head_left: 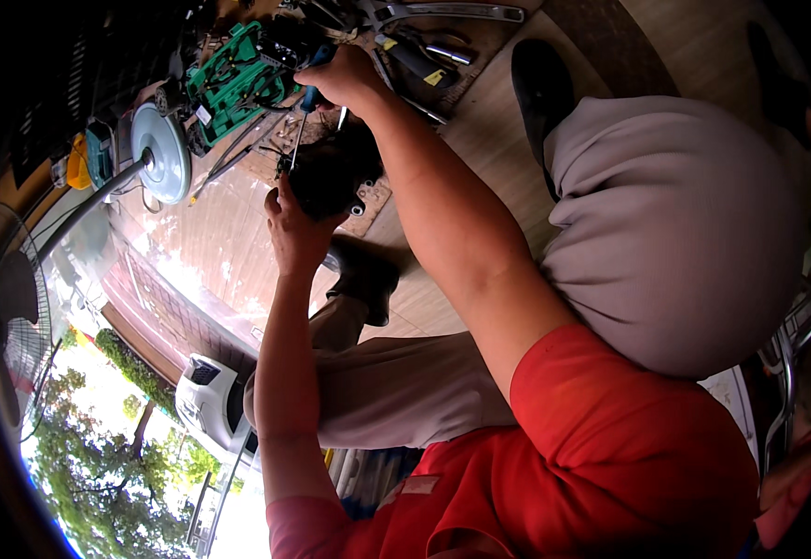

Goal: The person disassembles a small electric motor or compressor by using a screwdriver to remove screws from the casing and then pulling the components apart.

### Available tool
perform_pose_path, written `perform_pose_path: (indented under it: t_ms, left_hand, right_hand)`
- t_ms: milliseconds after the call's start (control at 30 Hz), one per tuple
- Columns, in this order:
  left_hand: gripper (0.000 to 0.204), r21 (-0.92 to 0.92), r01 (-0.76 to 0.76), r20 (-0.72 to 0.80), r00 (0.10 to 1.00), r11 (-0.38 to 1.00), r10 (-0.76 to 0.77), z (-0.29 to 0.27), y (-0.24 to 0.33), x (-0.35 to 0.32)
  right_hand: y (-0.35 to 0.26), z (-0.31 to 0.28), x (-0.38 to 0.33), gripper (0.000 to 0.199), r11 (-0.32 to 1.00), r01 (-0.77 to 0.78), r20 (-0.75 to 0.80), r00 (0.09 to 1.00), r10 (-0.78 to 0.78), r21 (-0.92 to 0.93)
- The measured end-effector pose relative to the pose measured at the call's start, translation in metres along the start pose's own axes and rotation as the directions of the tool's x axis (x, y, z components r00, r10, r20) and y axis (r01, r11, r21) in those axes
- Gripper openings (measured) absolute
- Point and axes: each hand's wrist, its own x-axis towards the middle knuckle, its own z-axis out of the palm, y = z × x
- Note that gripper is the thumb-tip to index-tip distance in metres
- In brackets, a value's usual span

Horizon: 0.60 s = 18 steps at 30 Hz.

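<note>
Right hand (347, 76) is gripping the blue-handled screwdriver (310, 96), fingers wrapped round the handle, shaft pointing down at the black mechanical part (326, 177). Left hand (299, 231) is holding that part at its near side, fingers curled, fingertips sitting just beside the driver's tip — can't tell if the tip is touching. Part is sitting over the brown mat (487, 35); can't tell if resting or lifted. Green case (236, 88) is lying open beyond, to the left, moulded recesses showing, some dark pieces in or across it — too small to identify. Teal box (99, 152) is standing at far left, contents hidden. Yellow-black knife (415, 61) is lying right of the right hand.
</note>
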Motion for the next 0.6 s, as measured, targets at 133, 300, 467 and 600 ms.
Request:
perform_pose_path:
  t_ms: [133,300,467,600]
  left_hand:
    - [0.113,-0.009,-0.016,-0.006,1.000,1.000,0.016,-0.001,0.002,0.002]
    - [0.111,-0.038,0.010,-0.031,0.999,0.999,-0.011,0.005,-0.003,0.002]
    - [0.111,-0.059,0.015,-0.041,0.999,0.998,-0.017,0.005,-0.007,0.000]
    - [0.112,-0.068,0.015,-0.006,1.000,0.998,-0.016,0.001,0.000,0.002]
  right_hand:
    - [0.001,0.000,0.004,0.034,1.000,0.002,-0.002,1.000,-0.002,-0.003]
    - [-0.011,0.015,0.003,0.033,0.945,0.015,-0.088,0.995,-0.047,-0.328]
    - [-0.019,0.023,0.000,0.033,0.973,0.185,0.101,0.980,-0.172,-0.140]
    - [-0.001,0.028,0.020,0.043,0.975,0.096,0.006,0.995,-0.097,-0.200]
